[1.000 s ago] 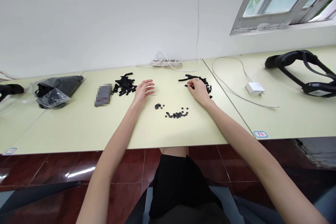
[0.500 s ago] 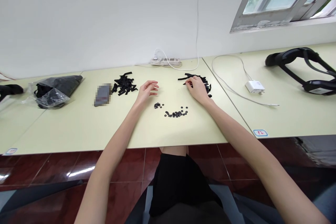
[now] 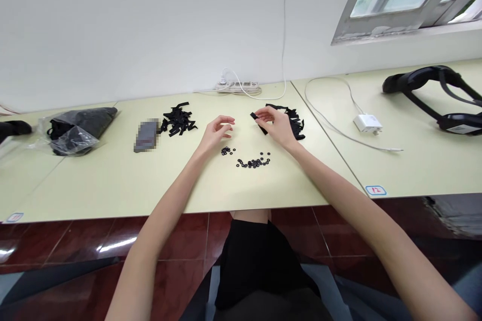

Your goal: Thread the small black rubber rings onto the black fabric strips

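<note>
My right hand (image 3: 276,124) pinches a black fabric strip (image 3: 259,122) between thumb and fingers, just left of a pile of black strips (image 3: 295,121). Part of that pile is hidden behind the hand. Across from it, my left hand (image 3: 218,132) is open over the table, its fingers curved and apart with nothing in them. Between the forearms lie small black rings in two groups: a small cluster (image 3: 226,151) below my left hand and a wider row (image 3: 253,163) nearer the table's front edge. Another heap of black strips (image 3: 178,120) lies left of my left hand.
A blurred grey item (image 3: 146,135) and a clear plastic bag with black material (image 3: 81,130) are on the left. A power strip (image 3: 237,87) sits against the wall. On the right are a white charger (image 3: 368,124) with its cable and a black headset (image 3: 433,98).
My right hand has drawn back left from the right pile, and a black strip now shows in its fingers. My left hand has shifted slightly right.
</note>
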A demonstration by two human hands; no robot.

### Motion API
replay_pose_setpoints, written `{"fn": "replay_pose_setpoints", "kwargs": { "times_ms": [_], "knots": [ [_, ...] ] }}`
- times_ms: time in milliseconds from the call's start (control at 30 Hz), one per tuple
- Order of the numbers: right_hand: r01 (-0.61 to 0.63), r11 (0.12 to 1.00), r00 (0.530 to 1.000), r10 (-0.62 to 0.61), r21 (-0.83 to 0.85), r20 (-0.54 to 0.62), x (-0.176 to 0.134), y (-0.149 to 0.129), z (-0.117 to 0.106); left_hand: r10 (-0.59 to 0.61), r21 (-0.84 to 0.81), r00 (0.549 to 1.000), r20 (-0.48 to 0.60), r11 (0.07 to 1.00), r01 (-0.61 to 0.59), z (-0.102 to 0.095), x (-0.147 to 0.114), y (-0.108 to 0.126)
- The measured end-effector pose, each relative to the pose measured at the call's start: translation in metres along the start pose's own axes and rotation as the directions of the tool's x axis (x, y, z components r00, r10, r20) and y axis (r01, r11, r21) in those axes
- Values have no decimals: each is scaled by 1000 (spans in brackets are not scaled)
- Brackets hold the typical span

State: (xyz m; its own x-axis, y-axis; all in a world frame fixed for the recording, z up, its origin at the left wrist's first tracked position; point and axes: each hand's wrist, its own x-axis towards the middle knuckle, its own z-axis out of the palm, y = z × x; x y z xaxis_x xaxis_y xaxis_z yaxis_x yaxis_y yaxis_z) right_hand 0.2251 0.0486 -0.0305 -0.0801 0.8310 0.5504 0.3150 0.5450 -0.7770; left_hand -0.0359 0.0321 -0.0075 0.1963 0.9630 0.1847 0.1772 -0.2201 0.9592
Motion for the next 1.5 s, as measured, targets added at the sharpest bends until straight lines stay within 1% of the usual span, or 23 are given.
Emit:
{"fn": "replay_pose_setpoints", "kwargs": {
  "times_ms": [133, 200, 300, 400, 500, 633, 733, 800, 867, 933, 1000, 1100, 1167, 1267, 1333, 1367, 1433, 1500],
  "knots": [
    [3, 998, 991, -11, 63, 136, -9, -16, 13, 24, 8, 988, 150, 1000, -25, 5, -4, 2],
    [-5, 997, 984, -8, 72, 178, -11, -21, 16, 27, -8, 981, 193, 1000, -26, 7, -4, 0],
    [-10, 998, 978, -2, 55, 207, -13, -22, 16, 25, -9, 981, 192, 1000, -23, 9, -2, -4],
    [-13, 999, 978, 6, 36, 207, -12, -21, 17, 18, 14, 983, 180, 1000, -21, 10, -3, -5],
    [-39, 998, 986, 30, 55, 166, -11, -20, 17, 27, 26, 986, 163, 999, -31, 10, -3, -6],
    [-95, 992, 992, 86, 86, 94, -8, -20, 13, -6, 18, 991, 133, 1000, 3, 11, -3, -8],
    [-147, 986, 989, 145, 81, 41, -4, -17, 7, -21, 26, 988, 150, 1000, 17, 13, -3, -9],
    [-185, 978, 983, 183, 95, 26, -2, -15, 5, -43, 41, 984, 170, 998, 37, 14, -4, -8],
    [-213, 967, 977, 208, 139, 50, -2, -14, 4, -65, 56, 982, 177, 997, 56, 15, -6, -4],
    [-229, 955, 972, 215, 191, 92, -3, -16, 6, -56, 64, 984, 170, 997, 46, 15, -8, 0],
    [-245, 943, 966, 218, 227, 139, -6, -20, 10, -29, 69, 983, 184, 998, 16, 15, -11, 5],
    [-276, 928, 953, 230, 249, 197, -11, -27, 18, 20, 76, 971, 240, 996, -39, 18, -14, 10],
    [-292, 919, 944, 233, 263, 232, -14, -30, 22, 56, 82, 966, 252, 993, -79, 21, -15, 11],
    [-305, 906, 935, 227, 292, 274, -15, -33, 24, 55, 78, 968, 244, 994, -76, 23, -14, 10],
    [-291, 914, 938, 214, 282, 274, -15, -32, 23, 47, 60, 977, 209, 996, -61, 21, -10, 6],
    [-276, 927, 937, 202, 253, 284, -15, -32, 21, 56, 46, 984, 168, 997, -64, 19, -7, 4],
    [-212, 967, 922, 149, 144, 357, -17, -31, 18, 83, 9, 995, 46, 996, -83, 14, -1, -1],
    [-75, 997, 883, 66, 2, 464, -20, -30, 16, 69, -37, 996, -60, 997, -72, 8, 4, -6]
  ]
}}
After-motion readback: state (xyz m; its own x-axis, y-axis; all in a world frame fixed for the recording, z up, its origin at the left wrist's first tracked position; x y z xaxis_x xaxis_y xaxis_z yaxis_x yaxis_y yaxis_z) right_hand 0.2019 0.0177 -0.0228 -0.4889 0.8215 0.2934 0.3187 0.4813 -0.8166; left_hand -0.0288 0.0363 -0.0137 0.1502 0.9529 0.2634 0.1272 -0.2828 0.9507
